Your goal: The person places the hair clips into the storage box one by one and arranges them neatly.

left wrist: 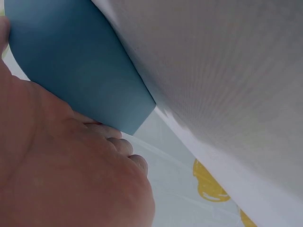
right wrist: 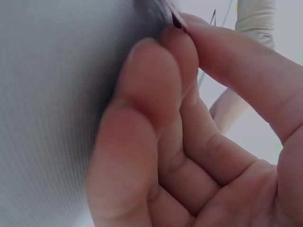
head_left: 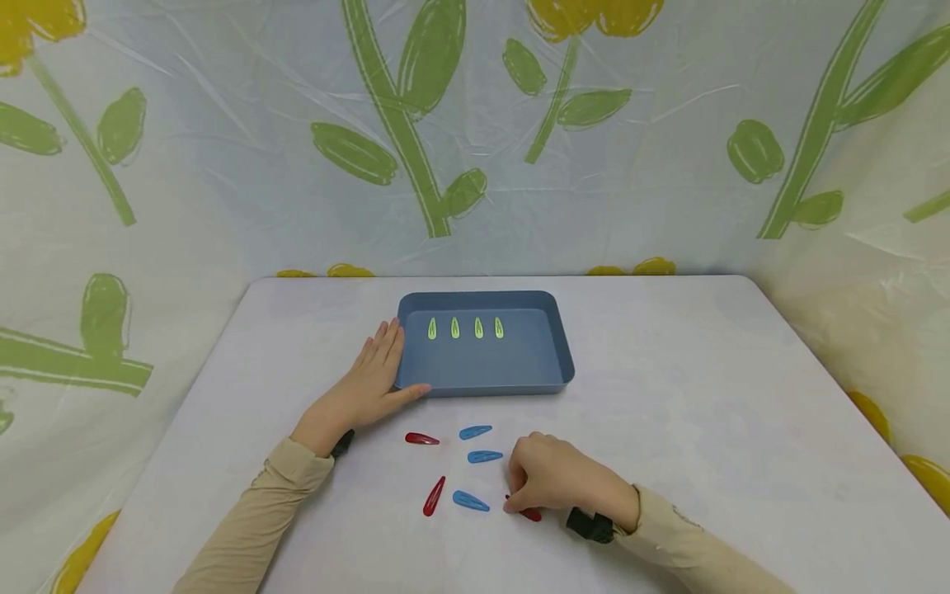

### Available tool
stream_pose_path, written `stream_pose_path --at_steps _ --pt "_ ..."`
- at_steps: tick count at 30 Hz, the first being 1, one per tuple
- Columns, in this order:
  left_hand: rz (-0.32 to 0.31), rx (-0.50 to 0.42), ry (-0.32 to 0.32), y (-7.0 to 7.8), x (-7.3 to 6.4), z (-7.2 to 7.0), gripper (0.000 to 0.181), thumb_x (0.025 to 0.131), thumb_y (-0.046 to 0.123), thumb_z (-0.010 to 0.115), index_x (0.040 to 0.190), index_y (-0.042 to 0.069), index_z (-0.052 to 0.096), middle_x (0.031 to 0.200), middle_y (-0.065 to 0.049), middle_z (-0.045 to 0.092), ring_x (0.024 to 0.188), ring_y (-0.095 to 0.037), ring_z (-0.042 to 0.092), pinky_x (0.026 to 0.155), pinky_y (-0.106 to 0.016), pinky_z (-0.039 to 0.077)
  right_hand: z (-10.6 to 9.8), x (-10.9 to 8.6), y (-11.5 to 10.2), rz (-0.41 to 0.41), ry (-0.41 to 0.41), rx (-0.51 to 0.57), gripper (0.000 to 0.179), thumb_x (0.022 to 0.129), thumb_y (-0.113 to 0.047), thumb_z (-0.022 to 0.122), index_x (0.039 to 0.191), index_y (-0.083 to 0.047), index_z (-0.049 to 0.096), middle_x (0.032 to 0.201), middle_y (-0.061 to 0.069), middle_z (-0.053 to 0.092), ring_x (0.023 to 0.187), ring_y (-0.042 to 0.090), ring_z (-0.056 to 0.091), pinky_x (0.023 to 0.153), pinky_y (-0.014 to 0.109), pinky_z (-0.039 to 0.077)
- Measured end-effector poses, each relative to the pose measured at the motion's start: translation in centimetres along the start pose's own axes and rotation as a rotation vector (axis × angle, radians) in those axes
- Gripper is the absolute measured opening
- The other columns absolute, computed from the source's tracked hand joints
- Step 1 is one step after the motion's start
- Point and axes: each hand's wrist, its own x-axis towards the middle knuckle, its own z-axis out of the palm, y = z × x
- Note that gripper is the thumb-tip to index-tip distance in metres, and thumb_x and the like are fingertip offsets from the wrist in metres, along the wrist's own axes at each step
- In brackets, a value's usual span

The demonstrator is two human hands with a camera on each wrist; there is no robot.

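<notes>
My left hand (head_left: 369, 379) lies with straight fingers along the left side of a blue-grey tray (head_left: 490, 391), its thumb at the front left corner. In the left wrist view the palm (left wrist: 71, 156) is against the tray wall (left wrist: 85, 66). Low on the table, my right hand (head_left: 560, 474) pinches a red snap hair clip (head_left: 531, 514) between thumb and fingertips; part of the clip is hidden by the fingers. The right wrist view shows the clip's dark red edge (right wrist: 177, 18) at the fingertips. Several light green hair clips (head_left: 455, 328) stand in a row inside the tray.
Left of my right hand lie three blue hair clips, the nearest one (head_left: 486, 456) beside the fingers, others (head_left: 475, 432) (head_left: 471, 501) around it. Two more red clips (head_left: 422, 439) (head_left: 434, 497) lie further left. A flowered cloth (head_left: 282, 165) hangs behind the white table (head_left: 668, 346).
</notes>
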Motion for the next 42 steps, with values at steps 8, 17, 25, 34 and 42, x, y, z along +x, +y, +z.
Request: stream_pose_path --at_steps 8,17,25,34,42 --pt "-0.004 -0.005 -0.008 0.1 0.0 0.0 0.110 0.092 0.076 0.040 0.156 -0.003 -0.003 0.164 -0.016 -0.013 0.150 -0.026 -0.018 0.120 -0.048 -0.003 -0.4 0.2 0.6 -0.087 -0.030 0.152 0.031 0.080 -0.017 0.084 0.055 -0.018 0.064 0.048 -0.013 0.050 0.050 0.004 0.045 0.051 0.020 0.035" --pt "0.000 -0.009 -0.002 0.1 0.0 0.0 0.110 0.092 0.075 0.040 0.156 -0.004 -0.002 0.164 -0.017 -0.012 0.150 -0.029 -0.016 0.120 -0.049 -0.002 -0.6 0.9 1.5 -0.175 -0.045 0.331 0.025 0.087 -0.011 0.076 0.066 -0.013 0.064 0.055 -0.008 0.055 0.049 0.003 0.047 0.051 0.018 0.040" --pt "0.002 -0.001 0.004 0.1 0.0 0.0 0.111 0.091 0.077 0.039 0.156 -0.003 -0.003 0.164 -0.016 -0.013 0.150 -0.029 -0.015 0.120 -0.049 -0.002 -0.8 1.3 2.0 -0.183 -0.027 0.468 0.018 0.088 -0.010 0.075 0.071 -0.010 0.067 0.058 0.004 0.060 0.050 0.010 0.051 0.051 0.020 0.043" --pt "-0.002 -0.012 0.003 0.1 0.0 -0.1 0.111 0.091 0.076 0.040 0.156 -0.003 -0.002 0.164 -0.016 -0.012 0.150 -0.029 -0.015 0.120 -0.049 -0.002 -1.3 1.6 2.4 -0.201 -0.028 0.631 0.007 0.089 -0.005 0.072 0.082 -0.004 0.070 0.068 0.011 0.067 0.058 0.014 0.056 0.057 0.024 0.051" --pt "0.005 -0.008 0.010 0.0 0.0 0.0 0.110 0.092 0.073 0.044 0.156 -0.004 -0.002 0.164 -0.017 -0.012 0.150 -0.029 -0.015 0.120 -0.050 -0.002 -1.9 1.5 2.4 -0.175 0.024 0.714 0.006 0.092 -0.006 0.067 0.090 -0.003 0.071 0.077 0.008 0.070 0.060 0.017 0.060 0.060 0.031 0.054"
